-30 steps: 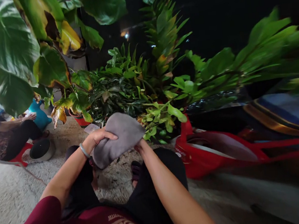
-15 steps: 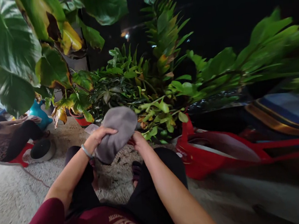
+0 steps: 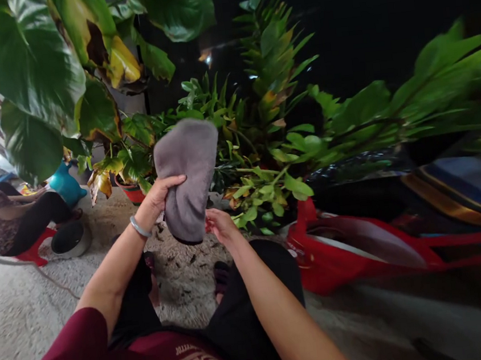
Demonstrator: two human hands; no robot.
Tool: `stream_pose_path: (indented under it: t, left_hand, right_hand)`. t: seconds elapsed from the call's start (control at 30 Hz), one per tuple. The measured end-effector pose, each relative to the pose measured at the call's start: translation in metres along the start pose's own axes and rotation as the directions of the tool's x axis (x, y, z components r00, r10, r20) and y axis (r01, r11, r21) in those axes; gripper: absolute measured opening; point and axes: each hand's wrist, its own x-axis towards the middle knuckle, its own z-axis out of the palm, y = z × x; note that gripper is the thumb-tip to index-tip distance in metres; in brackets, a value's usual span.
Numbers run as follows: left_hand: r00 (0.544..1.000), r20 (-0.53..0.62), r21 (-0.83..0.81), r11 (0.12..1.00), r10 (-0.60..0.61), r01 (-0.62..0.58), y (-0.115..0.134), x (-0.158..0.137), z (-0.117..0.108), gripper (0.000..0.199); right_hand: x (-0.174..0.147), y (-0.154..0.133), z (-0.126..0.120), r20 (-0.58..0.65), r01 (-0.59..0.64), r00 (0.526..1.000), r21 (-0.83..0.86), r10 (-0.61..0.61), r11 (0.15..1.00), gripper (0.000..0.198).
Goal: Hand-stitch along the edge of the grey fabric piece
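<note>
While the left hand [image 3: 161, 195] is gripping the grey cloth [image 3: 189, 157] at the side farther from the red bag [image 3: 330, 271], the right hand [image 3: 223, 226] is curving beside its bag-side lower edge, grip unclear. Left of the bag, the cloth's long axis is running nearly upright.

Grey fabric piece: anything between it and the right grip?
Nothing visible. The right grip is at the lower right edge of the grey fabric piece; can't tell if the fingertips touch. The left grip holds the opposite edge; green leaves sit farther ahead.
</note>
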Motion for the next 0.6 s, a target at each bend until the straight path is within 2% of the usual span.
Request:
stream_pose_path:
  t: [0.07, 0.13, 0.2, 0.23, 0.3, 0.37, 0.43, 0.5, 0.53, 0.6]
  left_hand:
    - [0.996, -0.055, 0.1, 0.992, -0.068, 0.074, -0.03, -0.01, -0.018, 0.051]
    - [0.972, -0.067, 0.196, 0.953, -0.224, 0.233, -0.058, -0.029, -0.04, 0.054]
    - [0.937, 0.022, 0.195, 0.921, -0.348, 0.337, -0.071, -0.046, -0.057, 0.056]
    - [0.927, 0.06, 0.188, 0.916, -0.371, 0.354, -0.069, -0.052, -0.06, 0.056]
    - [0.941, 0.096, 0.153, 0.939, -0.323, 0.307, -0.052, -0.056, -0.057, 0.053]
    - [0.98, 0.086, 0.096, 0.981, -0.178, 0.17, -0.021, -0.05, -0.046, 0.051]
    - [0.999, 0.032, 0.012, 1.0, 0.002, -0.002, 0.011, -0.04, -0.036, 0.052]
    - [0.992, -0.061, -0.052, 0.992, 0.114, -0.117, 0.032, -0.031, -0.033, 0.055]
    - [0.986, -0.113, -0.072, 0.989, 0.123, -0.131, 0.036, -0.027, -0.034, 0.056]
    - [0.978, -0.206, -0.096, 0.993, 0.044, -0.065, 0.026, -0.027, -0.043, 0.055]
  right_hand:
    - [0.001, 0.001, -0.003, -0.032, -0.034, 0.999, 0.002, 0.034, 0.999, 0.021]
    - [0.002, 0.002, -0.006, -0.064, -0.063, 0.996, 0.003, 0.063, 0.998, 0.018]
    - [0.002, 0.003, -0.008, -0.084, -0.071, 0.994, -0.002, 0.071, 0.997, 0.016]
    - [0.002, 0.003, -0.008, -0.09, -0.072, 0.993, -0.006, 0.071, 0.997, 0.014]
    - [0.001, 0.003, -0.007, -0.096, -0.069, 0.993, -0.014, 0.067, 0.998, 0.014]
    - [0.0, 0.001, -0.004, -0.095, -0.067, 0.993, -0.019, 0.065, 0.998, 0.016]
    - [-0.001, 0.0, -0.001, -0.094, -0.069, 0.993, -0.02, 0.067, 0.997, 0.016]
    - [-0.002, -0.001, 0.001, -0.095, -0.072, 0.993, -0.017, 0.07, 0.997, 0.016]
    - [-0.002, -0.002, 0.001, -0.098, -0.073, 0.993, -0.015, 0.071, 0.997, 0.017]
    - [-0.002, -0.002, 0.002, -0.106, -0.074, 0.992, -0.01, 0.072, 0.997, 0.018]
